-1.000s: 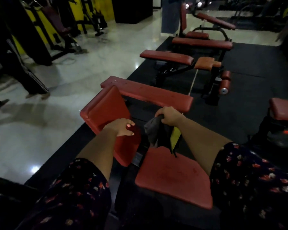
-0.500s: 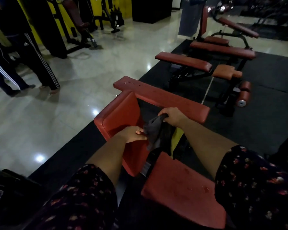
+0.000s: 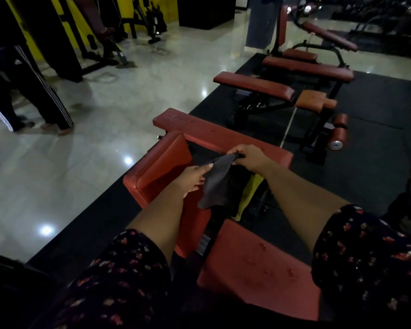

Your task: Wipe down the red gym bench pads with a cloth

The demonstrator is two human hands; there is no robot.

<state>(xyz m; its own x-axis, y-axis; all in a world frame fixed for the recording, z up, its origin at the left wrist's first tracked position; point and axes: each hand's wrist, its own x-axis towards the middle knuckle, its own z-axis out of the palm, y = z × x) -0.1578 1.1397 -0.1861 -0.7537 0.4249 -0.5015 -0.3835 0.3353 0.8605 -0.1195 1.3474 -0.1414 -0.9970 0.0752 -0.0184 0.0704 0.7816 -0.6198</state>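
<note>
Both hands hold a dark grey cloth point(image 3: 217, 186) up in the air, stretched between them. The left hand point(image 3: 192, 175) pinches the cloth's left edge between thumb and fingers point(image 3: 196, 185). The right hand point(image 3: 249, 157) has its fingers curled round the upper corner, and the rest of the cloth hangs loose below. Just left of the cloth stands a red pad point(image 3: 159, 167) tilted up on edge, its face turned toward the cloth. Behind the cloth runs a long red pad point(image 3: 214, 134), with water drops near its far left end. Below the cloth, nearest the camera, lies a flat red seat pad point(image 3: 259, 276), also speckled with drops. Right behind the cloth something yellow point(image 3: 250, 193) shows, perhaps part of the bench frame, though it is too dark to tell. Well beyond the cloth, on a black mat point(image 3: 365, 162), stand more red benches point(image 3: 254, 87). Far to the left of the cloth, on the shiny floor point(image 3: 81, 162), are a person's legs in striped trousers point(image 3: 40, 91).
</note>
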